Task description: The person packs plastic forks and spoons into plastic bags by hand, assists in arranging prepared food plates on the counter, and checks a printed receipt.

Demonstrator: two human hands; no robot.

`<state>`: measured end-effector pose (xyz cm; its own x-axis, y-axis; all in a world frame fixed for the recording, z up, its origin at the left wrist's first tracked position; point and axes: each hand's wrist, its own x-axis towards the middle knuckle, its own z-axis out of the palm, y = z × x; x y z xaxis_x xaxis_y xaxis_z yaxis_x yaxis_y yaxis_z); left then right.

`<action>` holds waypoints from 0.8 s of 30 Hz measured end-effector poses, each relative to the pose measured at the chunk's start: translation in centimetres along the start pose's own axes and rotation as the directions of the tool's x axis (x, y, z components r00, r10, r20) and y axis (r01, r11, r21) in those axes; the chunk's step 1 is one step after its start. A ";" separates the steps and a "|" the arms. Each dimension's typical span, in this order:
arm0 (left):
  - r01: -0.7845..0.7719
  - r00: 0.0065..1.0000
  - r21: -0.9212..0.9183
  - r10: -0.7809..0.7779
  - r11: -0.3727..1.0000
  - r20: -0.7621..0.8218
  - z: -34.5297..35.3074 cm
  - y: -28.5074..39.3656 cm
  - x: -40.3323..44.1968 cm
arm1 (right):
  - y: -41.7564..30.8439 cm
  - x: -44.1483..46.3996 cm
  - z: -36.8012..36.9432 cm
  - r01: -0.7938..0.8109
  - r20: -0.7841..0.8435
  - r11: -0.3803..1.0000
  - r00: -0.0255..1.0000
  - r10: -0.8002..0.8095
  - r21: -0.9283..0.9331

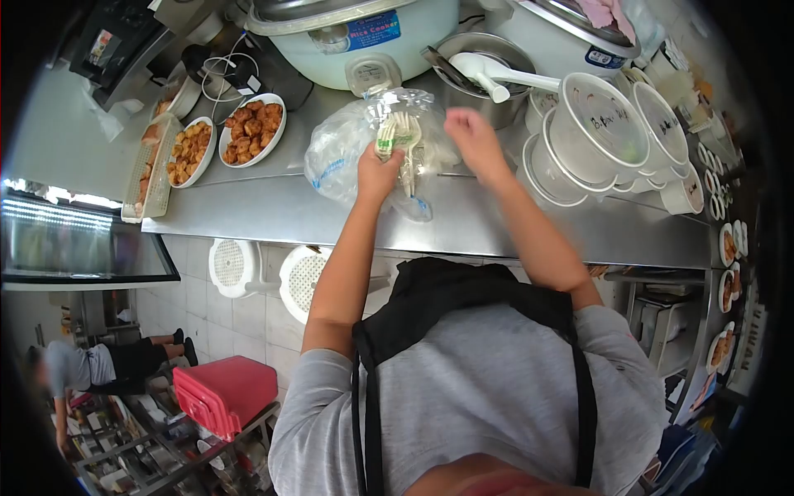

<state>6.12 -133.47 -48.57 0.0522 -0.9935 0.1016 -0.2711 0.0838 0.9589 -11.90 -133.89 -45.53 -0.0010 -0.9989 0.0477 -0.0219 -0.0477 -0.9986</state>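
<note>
My left hand (pixel 380 172) is closed around a bundle of white plastic forks (pixel 401 126) in clear wrapping with green print, tines pointing away from me. Beneath and around the bundle, a crumpled clear plastic bag (pixel 332 161) with blue print spreads over the steel counter. To the right of the bag, my right hand (pixel 477 140) is raised with curled fingers. It is slightly blurred, and whatever may be between its fingertips is hidden.
Two rice cookers (pixel 360 56) (pixel 571 37) line the back. Between them sits a metal pot (pixel 506 54) with a white ladle (pixel 521 76). Stacked plastic tubs (pixel 591 124) stand right; bowls of browned food (pixel 252 132) (pixel 190 151) left. The steel counter's (pixel 248 207) front edge is near. A person (pixel 107 364) is at lower left.
</note>
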 end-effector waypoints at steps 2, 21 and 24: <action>0.010 1.000 -0.156 -0.014 0.988 -0.020 -0.3 -0.3 -0.2 | 2.5 -2.0 0.5 -0.231 0.160 0.972 0.962 0.220 0.048; 0.144 0.976 -0.931 -0.204 0.336 0.077 -2.3 2.7 -4.3 | -3.0 -1.9 5.9 -0.269 0.443 0.917 0.812 0.380 -0.294; 0.258 0.955 -0.889 -0.242 0.379 0.174 -3.0 1.9 -4.5 | -3.3 -1.6 6.3 -0.137 0.434 0.880 0.829 0.352 -0.454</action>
<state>8.29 -128.66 -46.44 -0.0516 -0.9821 -0.1813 0.7649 -0.1556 0.6251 -5.51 -132.11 -42.45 0.4249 -0.8461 -0.3217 -0.4731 0.0953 -0.8758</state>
